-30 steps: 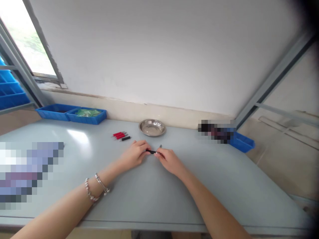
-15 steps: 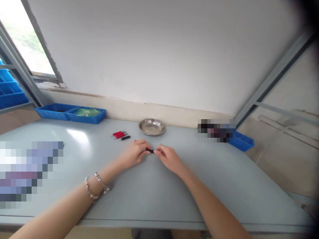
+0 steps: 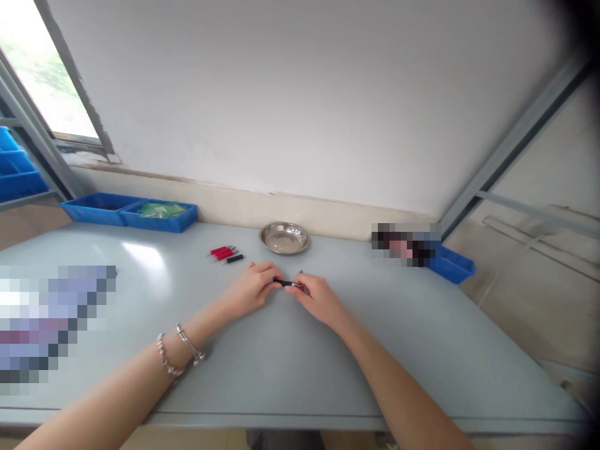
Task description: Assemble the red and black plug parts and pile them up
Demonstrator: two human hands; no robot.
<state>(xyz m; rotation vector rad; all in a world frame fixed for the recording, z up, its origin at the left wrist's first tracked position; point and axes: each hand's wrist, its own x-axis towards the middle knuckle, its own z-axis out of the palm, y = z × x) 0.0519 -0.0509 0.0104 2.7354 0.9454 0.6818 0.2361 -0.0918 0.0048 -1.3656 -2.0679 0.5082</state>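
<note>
A slim black rod-shaped piece (image 3: 282, 283) spans the gap between my hands, just above or on the table. My left hand (image 3: 259, 284) pinches its left end, and my right hand (image 3: 315, 294) is closed on its right end, where a silvery bit shows at the fingertips. A tiny dark tip pokes up above my right fingers; what it belongs to I cannot tell. Left of the hands lie several red rod-shaped pieces (image 3: 224, 253) with thin metal ends, beside a similar black one (image 3: 235, 259).
Behind the hands stands a round steel dish (image 3: 284, 249). Blue bins (image 3: 180, 224) sit at the back left, one holding green plastic bags (image 3: 162, 210). Another blue bin (image 3: 452, 265) is at the back right. Grey metal posts flank the grey table (image 3: 281, 362).
My right fingers have shifted slightly on the black piece, and a silvery bit now shows at its right end. The left hand keeps its pinch.
</note>
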